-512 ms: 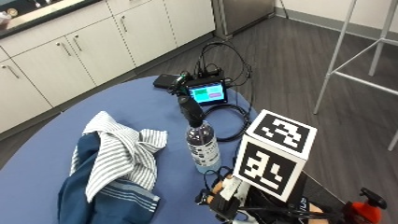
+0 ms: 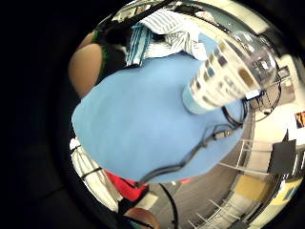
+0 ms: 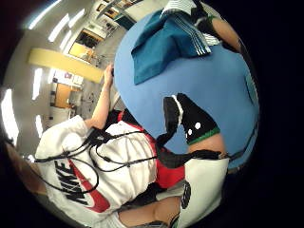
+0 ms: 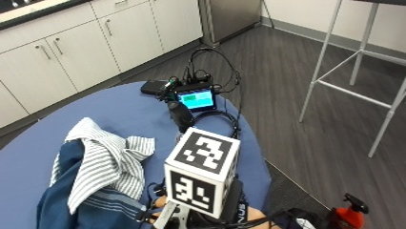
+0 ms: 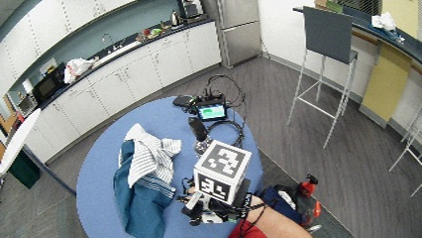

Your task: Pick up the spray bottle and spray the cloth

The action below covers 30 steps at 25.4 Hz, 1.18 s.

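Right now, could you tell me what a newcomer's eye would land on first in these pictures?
Probably the striped and dark blue cloth heaped on the round blue table. Beside it stands the spray bottle, upright, its black head showing past the gloved hand; a small lit screen sits at the table's far edge.

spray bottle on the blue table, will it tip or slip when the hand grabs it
The spray bottle stands upright, tall and narrow, so a sideways nudge could probably tip it. Its clear plastic body looks smooth, perhaps slippery. It looks fairly light. The black spray head may make it slightly top-heavy.
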### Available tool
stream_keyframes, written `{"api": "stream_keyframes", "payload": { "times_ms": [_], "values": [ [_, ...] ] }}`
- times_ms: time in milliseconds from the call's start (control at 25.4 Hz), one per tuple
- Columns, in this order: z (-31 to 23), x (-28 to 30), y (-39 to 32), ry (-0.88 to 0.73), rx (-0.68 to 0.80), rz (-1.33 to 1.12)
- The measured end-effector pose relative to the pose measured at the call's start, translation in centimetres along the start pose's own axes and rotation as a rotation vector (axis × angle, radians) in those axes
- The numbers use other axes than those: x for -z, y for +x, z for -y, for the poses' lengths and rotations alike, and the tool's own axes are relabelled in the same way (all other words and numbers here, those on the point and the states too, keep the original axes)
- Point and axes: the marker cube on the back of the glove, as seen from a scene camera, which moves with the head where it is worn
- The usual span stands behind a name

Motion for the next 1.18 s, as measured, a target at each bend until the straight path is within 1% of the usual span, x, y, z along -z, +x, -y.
{"api": "stream_keyframes", "payload": {
  "times_ms": [197, 315, 433, 669, 827, 984, 1181],
  "values": [
    [2.4, -1.1, -1.1, -0.023, 0.056, -0.013],
    [2.5, -1.1, -1.1, -0.029, 0.065, -0.017],
    [2.1, -0.6, -0.7, 0.017, 0.057, -0.009],
    [-0.6, 3.0, 1.1, 0.250, -0.006, 0.029],
    [-3.4, 5.8, 3.6, 0.433, -0.066, 0.107],
    [-5.8, 7.1, 7.1, 0.573, -0.180, 0.223],
    [-7.7, 6.0, 11.7, 0.704, -0.346, 0.393]
  ]
}}
